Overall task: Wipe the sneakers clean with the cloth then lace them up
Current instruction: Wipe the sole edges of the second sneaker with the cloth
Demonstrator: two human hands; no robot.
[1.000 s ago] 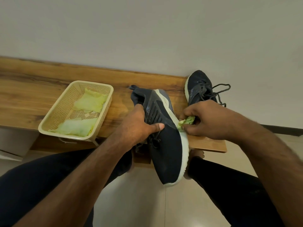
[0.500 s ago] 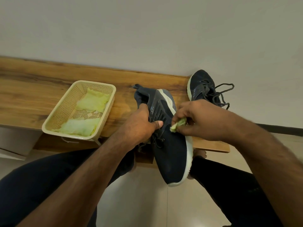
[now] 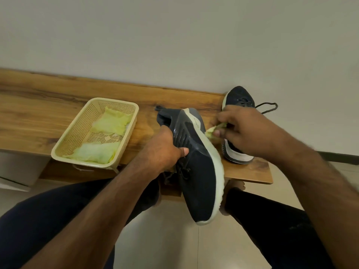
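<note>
The right hand's fingers [image 3: 217,133] pinch a crumpled yellow-green cloth [image 3: 212,131] against the white foam sole edge of the held sneaker [image 3: 198,167]; the right hand [image 3: 246,131] arches over it, knuckles up, forearm reaching in from the lower right. The left hand [image 3: 165,150] curls round this dark knit sneaker's tongue side, thumb pressed on its ribbed side panel, tilting it sole-rightward with the toe overhanging the wooden worktop [image 3: 38,117]. Behind the held sneaker's right side, the second sneaker [image 3: 240,98] lies on the worktop, laces loose. Left of the held sneaker sits a perforated cream plastic basket [image 3: 77,133] holding folded yellow-green cloths [image 3: 108,123].
</note>
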